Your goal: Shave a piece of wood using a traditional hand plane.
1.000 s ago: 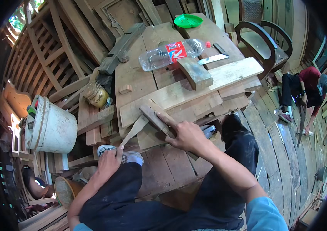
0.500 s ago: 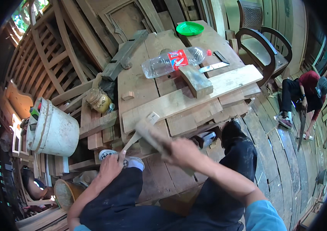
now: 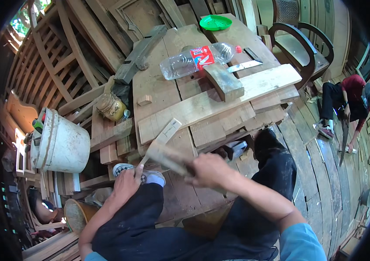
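Observation:
My left hand [image 3: 127, 185] is closed on a narrow strip of pale wood [image 3: 168, 130], held near its lower end above my shoe. The strip slants up and right, its far end close to the front edge of a long plank. My right hand [image 3: 211, 172] grips a brown, bar-shaped wooden tool [image 3: 166, 156], smeared by motion, so its exact kind cannot be made out. This bar points left and crosses in front of the strip; whether they touch is unclear. A long pale plank [image 3: 167, 114] lies on the bench, with a thick wood block [image 3: 224, 82] across it.
A plastic bottle [image 3: 178, 67], a try square [image 3: 246, 65] and a green dish [image 3: 215, 22] are on the bench. At left stand a white bucket [image 3: 65, 145] and a jar [image 3: 112, 106]. On the right, a person [image 3: 352, 98] holds a saw [image 3: 344, 135] near the plank floor.
The bar in my right hand has swung lower and lies flatter. More of the strip shows above it, its far end slightly higher. The view has shifted a little.

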Tool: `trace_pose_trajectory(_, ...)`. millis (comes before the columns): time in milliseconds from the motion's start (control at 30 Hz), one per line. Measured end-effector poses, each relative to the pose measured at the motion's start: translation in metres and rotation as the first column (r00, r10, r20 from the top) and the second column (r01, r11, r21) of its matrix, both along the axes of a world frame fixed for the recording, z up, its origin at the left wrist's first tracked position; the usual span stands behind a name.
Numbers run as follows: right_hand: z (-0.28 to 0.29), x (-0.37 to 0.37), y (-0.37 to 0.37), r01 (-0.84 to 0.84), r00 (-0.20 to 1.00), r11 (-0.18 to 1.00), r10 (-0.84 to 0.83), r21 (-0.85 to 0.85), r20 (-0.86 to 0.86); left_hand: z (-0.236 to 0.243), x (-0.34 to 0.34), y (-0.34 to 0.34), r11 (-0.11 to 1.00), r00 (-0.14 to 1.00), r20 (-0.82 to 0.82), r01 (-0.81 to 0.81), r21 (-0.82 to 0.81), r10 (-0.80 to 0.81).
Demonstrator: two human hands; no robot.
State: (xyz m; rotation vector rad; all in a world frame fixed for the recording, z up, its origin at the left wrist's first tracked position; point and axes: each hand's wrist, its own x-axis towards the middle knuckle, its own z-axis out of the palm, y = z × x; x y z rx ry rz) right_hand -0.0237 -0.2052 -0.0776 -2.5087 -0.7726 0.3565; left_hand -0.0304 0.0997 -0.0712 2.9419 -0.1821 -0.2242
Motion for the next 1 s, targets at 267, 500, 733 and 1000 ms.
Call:
trace_pose_trajectory(267,0.008,-0.005,-0.001,0.013,1.000,0.997,-0.011,0.079,-0.027,0.004,0.001,-0.005,0.997,0.999,-0.034,-0.038,0.067,0.040)
trace_pose_trajectory(500,0.019,0.018,-0.012,0.263,0.964,0.963,-0.264,0.056,0.015,0.012,-0.001,-0.008,0.999,0.999,-0.045,-0.030,0.021,0.031)
trace_pose_trajectory(733,0.011,-0.008,0.010,-0.025,0.998,1.000,0.025,0.005,-0.063,0.005,-0.001,-0.003,1.000,1.000,0.004,0.024,-0.015,-0.024)
trace_pose_trajectory(1000,-0.014,-0.015,0.011,0.003,1.000,0.998,-0.004,0.066,0.014,0.004,0.002,-0.010,0.998,0.999,-0.033,-0.010,0.069,0.013)
